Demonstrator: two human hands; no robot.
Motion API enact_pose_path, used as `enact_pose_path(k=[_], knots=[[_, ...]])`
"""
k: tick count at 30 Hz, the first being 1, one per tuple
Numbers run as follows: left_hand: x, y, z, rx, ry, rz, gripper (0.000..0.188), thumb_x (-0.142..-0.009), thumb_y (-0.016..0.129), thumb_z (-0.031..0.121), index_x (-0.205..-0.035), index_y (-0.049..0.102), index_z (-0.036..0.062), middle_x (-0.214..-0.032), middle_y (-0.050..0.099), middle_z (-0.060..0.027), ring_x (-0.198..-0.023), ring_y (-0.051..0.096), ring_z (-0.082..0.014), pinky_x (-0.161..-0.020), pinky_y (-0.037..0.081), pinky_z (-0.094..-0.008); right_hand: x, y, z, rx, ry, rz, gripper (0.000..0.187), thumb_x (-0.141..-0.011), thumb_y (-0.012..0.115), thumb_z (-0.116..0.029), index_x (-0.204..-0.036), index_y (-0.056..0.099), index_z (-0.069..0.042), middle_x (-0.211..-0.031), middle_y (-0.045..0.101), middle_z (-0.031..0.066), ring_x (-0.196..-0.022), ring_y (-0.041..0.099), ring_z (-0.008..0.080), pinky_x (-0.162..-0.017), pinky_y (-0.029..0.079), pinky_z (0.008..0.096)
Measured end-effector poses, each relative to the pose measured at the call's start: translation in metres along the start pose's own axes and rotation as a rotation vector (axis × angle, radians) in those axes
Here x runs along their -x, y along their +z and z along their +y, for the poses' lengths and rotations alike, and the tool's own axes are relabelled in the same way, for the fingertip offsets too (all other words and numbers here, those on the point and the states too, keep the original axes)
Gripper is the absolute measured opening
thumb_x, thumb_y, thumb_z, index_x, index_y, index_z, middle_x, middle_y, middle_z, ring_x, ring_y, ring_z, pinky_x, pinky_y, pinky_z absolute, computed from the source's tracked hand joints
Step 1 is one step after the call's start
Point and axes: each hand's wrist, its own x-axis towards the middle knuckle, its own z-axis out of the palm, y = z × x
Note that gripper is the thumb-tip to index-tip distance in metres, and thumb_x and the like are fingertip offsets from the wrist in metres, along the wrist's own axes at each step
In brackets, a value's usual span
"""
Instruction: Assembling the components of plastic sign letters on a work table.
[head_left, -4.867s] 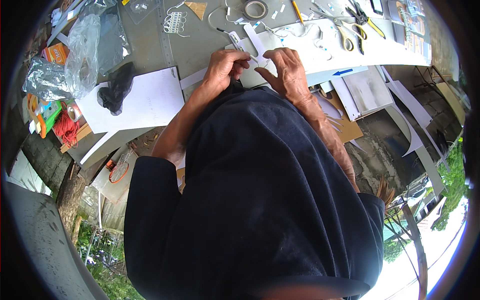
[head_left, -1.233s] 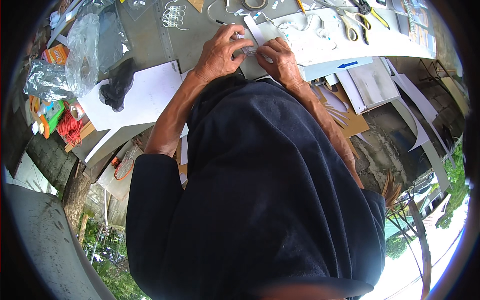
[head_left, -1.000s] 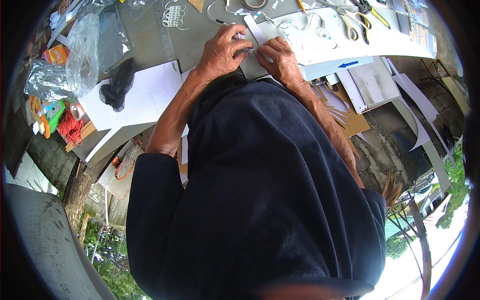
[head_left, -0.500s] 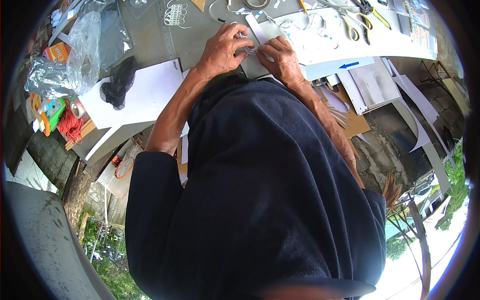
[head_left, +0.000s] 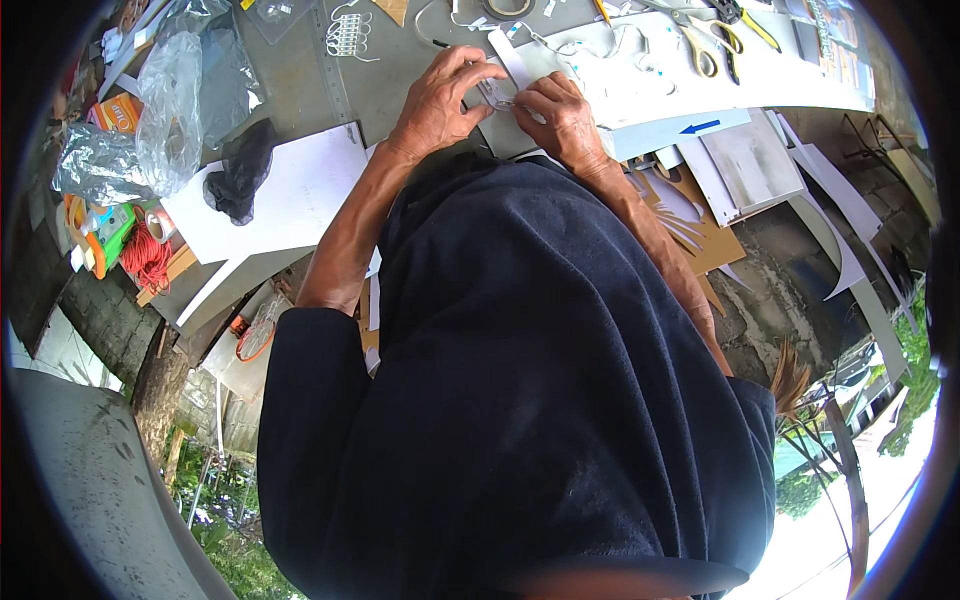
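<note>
At the table's near edge, my left hand [head_left: 435, 103] has its thumb and forefinger spread apart, with a small gap between them. In that gap a small whitish piece [head_left: 494, 94] shows, possibly with a thin wire; its kind is too small to tell. Beside it my right hand [head_left: 558, 112] is closed, its thumb and fingers pinched at the right end of this piece. A white flat strip [head_left: 510, 58] lies just beyond, between the two hands. Farther right, a white panel [head_left: 610, 88] carries thin white wires with small modules [head_left: 650, 66].
Scissors [head_left: 705, 52] and yellow-handled pliers [head_left: 752, 26] lie at the far right; a roll of tape [head_left: 508, 8] is at the back. A bundle of white modules [head_left: 348, 36] sits left of a clear ruler [head_left: 330, 75]. Plastic bags [head_left: 170, 110] and a black cloth [head_left: 240, 175] lie left.
My left thumb and forefinger have parted from the small piece they were pinching. The right hand stays pinched nearly where it was.
</note>
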Motion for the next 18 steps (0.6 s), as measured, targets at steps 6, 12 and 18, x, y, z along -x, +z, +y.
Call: enact_pose_path(k=[6, 12, 18], knots=[[0.002, 0.000, 0.017, 0.013, -0.005, 0.012, 0.038, -0.068, 0.083, 0.006, -0.103, 0.071, 0.0161, -0.111, 0.059, -0.0002, -0.100, 0.061, -0.0230, -0.085, 0.056, -0.0357, -0.001, 0.000, 0.000, 0.008, -0.003, 0.002, 0.015, -0.078, 0.076, -0.010, -0.092, 0.071, -0.008, -0.089, 0.063, 0.0042, -0.090, 0.059, 0.0243, -0.081, 0.048, 0.0388], [-0.004, 0.001, 0.016, -0.076, 0.096, 0.019, 0.021, -0.070, 0.082, 0.006, -0.089, 0.073, 0.0091, -0.109, 0.059, -0.0006, -0.097, 0.060, -0.0232, -0.079, 0.055, -0.0355, -0.001, 0.002, 0.001, 0.004, -0.011, 0.009, 0.015, -0.077, 0.075, -0.010, -0.092, 0.071, -0.008, -0.089, 0.063, 0.0035, -0.090, 0.059, 0.0240, -0.080, 0.048, 0.0389], [-0.006, 0.003, 0.013, -0.087, 0.132, 0.021, 0.017, -0.072, 0.081, 0.006, -0.086, 0.073, 0.0095, -0.107, 0.061, 0.0005, -0.091, 0.059, -0.0210, -0.075, 0.054, -0.0342, -0.001, 0.002, 0.003, 0.022, -0.023, 0.008, 0.017, -0.076, 0.076, -0.010, -0.092, 0.071, -0.008, -0.089, 0.063, 0.0033, -0.089, 0.059, 0.0239, -0.080, 0.048, 0.0387]])
